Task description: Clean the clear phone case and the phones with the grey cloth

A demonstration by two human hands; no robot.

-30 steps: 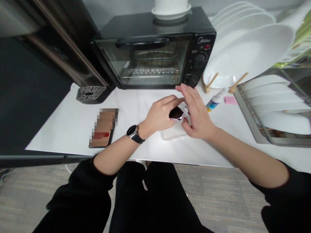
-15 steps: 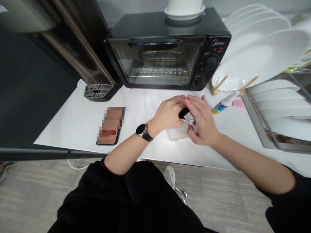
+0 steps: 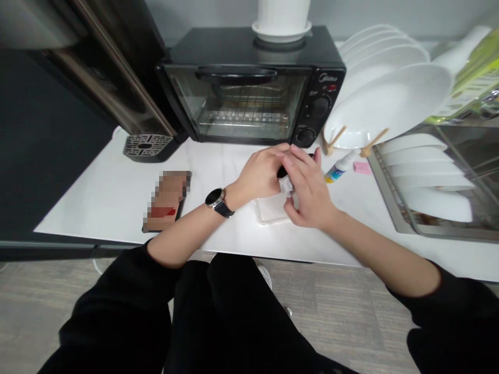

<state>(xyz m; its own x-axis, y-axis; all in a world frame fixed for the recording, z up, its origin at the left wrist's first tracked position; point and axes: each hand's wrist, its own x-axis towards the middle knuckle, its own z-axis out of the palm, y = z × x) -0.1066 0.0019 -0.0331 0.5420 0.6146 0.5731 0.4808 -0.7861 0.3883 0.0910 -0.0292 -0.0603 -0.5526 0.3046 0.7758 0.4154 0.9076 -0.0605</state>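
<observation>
My left hand (image 3: 262, 172), with a watch (image 3: 215, 197) on its wrist, is closed around a black phone-like thing (image 3: 282, 172). Both hands hide most of it. My right hand (image 3: 310, 192) lies over this thing from the right, its fingers bent and a crumpled white tissue (image 3: 286, 186) in its grip. The fingertips of both hands meet at the top. Under the hands, on the white counter (image 3: 218, 234), a clear shallow case or tray (image 3: 268, 210) is partly covered. Just right of my right hand lies a small spray bottle (image 3: 340, 167) with a blue and yellow label.
A black toaster oven (image 3: 249, 98) bears a white pot (image 3: 283, 18) at the back. White plates (image 3: 390, 104) stand in a rack beside the sink (image 3: 397, 208). A pink block (image 3: 362, 168) sits near the bottle. On the left are a phone (image 3: 167, 200) and a drink dispenser (image 3: 146, 145).
The view has shifted, so the counter things appear further left. Both hands stay together over the clear case, with the right fingers slightly moved across the black thing.
</observation>
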